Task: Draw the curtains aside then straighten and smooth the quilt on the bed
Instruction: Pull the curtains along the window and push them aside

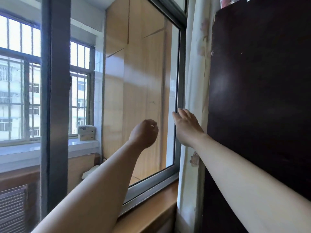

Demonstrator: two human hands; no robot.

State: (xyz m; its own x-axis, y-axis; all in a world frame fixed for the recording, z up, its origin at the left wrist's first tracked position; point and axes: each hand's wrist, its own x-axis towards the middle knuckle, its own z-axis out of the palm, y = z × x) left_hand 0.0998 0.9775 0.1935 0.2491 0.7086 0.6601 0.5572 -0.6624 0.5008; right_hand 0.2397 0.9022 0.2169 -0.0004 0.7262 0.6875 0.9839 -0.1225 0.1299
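Right hand (186,125) is stretching forward with its fingers straight and released, and I am seeing its fingertips (180,110) resting at the inner edge of the curtain (196,64), just where the cloth is meeting the grey window frame (181,73). That curtain, pale with a faded flower print, is hanging gathered in a narrow strip, squeezed between the window frame and the dark cabinet (260,98) on the right. I am holding the left hand (144,133) up in front of the glass, apart from the curtain, its fingers clenching into a loose fist with nothing showing inside it. Both bare forearms are crossing above the wooden sill (151,209). Through the pane, light wooden panelling is showing, and farther left two small boxes (85,132) are sitting on a white ledge beside a barred outer window (20,81).
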